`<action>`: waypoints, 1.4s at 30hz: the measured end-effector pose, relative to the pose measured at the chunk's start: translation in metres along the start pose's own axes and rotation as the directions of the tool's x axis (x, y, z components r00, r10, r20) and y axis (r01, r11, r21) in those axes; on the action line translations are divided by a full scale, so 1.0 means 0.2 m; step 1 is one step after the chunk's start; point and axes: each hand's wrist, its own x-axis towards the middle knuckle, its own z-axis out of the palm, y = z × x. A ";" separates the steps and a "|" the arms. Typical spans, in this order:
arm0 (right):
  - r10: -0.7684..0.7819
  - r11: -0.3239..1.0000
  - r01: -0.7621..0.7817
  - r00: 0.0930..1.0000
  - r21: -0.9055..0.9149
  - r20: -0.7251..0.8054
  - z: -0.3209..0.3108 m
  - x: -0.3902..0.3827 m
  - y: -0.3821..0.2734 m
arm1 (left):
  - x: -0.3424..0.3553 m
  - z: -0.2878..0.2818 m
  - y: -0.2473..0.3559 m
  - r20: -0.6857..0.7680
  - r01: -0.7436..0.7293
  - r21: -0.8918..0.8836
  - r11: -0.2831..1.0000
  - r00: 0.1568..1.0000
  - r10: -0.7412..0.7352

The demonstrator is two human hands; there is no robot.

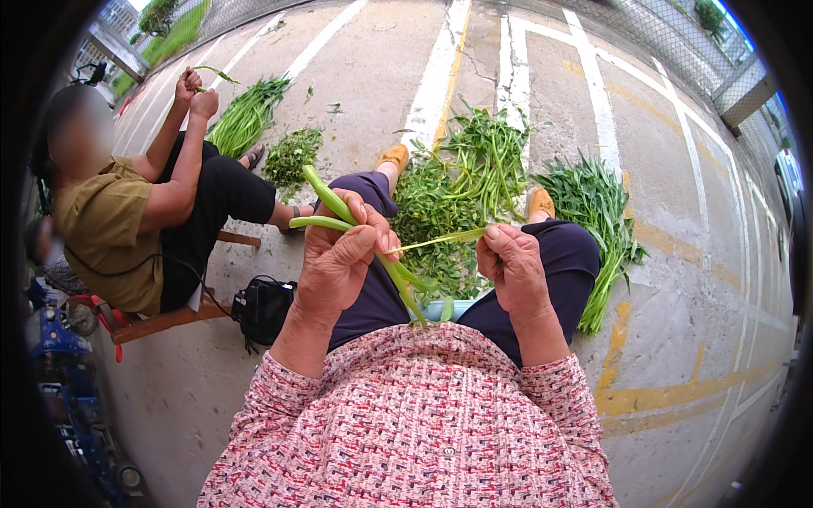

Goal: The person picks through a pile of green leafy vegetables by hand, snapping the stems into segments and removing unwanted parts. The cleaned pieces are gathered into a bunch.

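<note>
My left hand [334,262] is closed around a few thick green leafy-vegetable stems [329,195], which look like water spinach. Their cut ends point up and left, and the lower parts hang toward my lap. A slim yellow-green leaf [453,238] stretches sideways from the stems to my right hand [515,264], which pinches its far end between thumb and fingertips. Between my feet lies a heap of loose leaves [428,212], with long leafy stems [489,161] on its far side. Beyond my right knee rests a large bundle of uncut greens [589,216].
At the left a person [106,220] sits on a wooden bench [165,320], holding a thin green stem [216,74]. Near them lie a bundle of greens [252,114] and a small leaf pile [292,157]. A black bag [264,309] stands on the concrete beside my left leg.
</note>
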 end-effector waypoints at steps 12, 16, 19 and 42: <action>0.075 0.996 -0.072 0.996 -0.059 0.051 0.00 -0.01 0.07 | -0.02 -0.05 0.00 0.043 -0.021 -0.055 0.998 0.999 0.023; 0.042 0.958 -0.006 0.992 -0.287 0.121 -0.02 -0.02 0.07 | -0.02 -0.03 0.02 -0.076 -0.025 -0.075 0.997 0.997 0.019; -0.027 0.868 0.109 0.985 -0.484 0.173 0.00 -0.03 0.06 | -0.02 -0.04 0.04 -0.062 0.003 -0.071 0.997 0.998 -0.008; 0.218 0.966 -0.199 0.970 -0.167 0.108 -0.05 -0.05 0.15 | -0.03 -0.17 0.05 -0.187 -0.087 -0.163 0.983 0.981 0.056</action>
